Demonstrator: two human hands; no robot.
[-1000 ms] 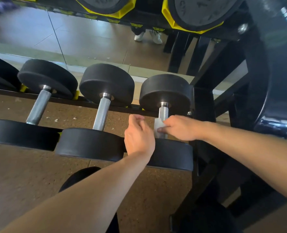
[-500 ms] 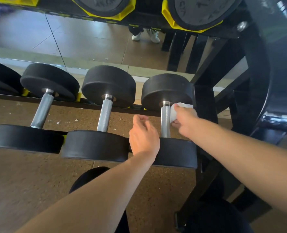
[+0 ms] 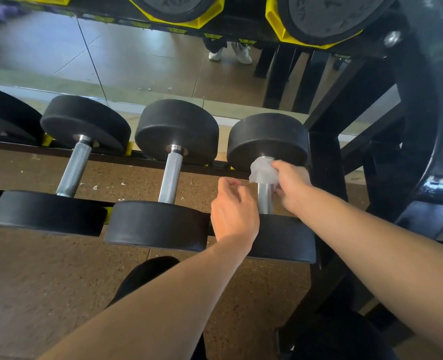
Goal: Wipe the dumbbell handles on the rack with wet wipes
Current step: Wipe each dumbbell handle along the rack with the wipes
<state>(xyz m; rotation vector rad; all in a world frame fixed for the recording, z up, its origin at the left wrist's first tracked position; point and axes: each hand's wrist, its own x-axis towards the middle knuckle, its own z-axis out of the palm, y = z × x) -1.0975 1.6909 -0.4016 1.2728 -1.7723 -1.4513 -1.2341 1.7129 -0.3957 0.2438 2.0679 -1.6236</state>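
The right hand (image 3: 291, 184) pinches a bunched wipe (image 3: 263, 172) against the top of the rightmost handle (image 3: 265, 197), at about 1 o'clock from frame centre, just under the far weight head. The left hand (image 3: 234, 213) hovers at the handle's 9 o'clock, fingers loosely curled, holding nothing. Best wrap the wipe fully round the bar and drag it down its whole length, twisting to reach the back.
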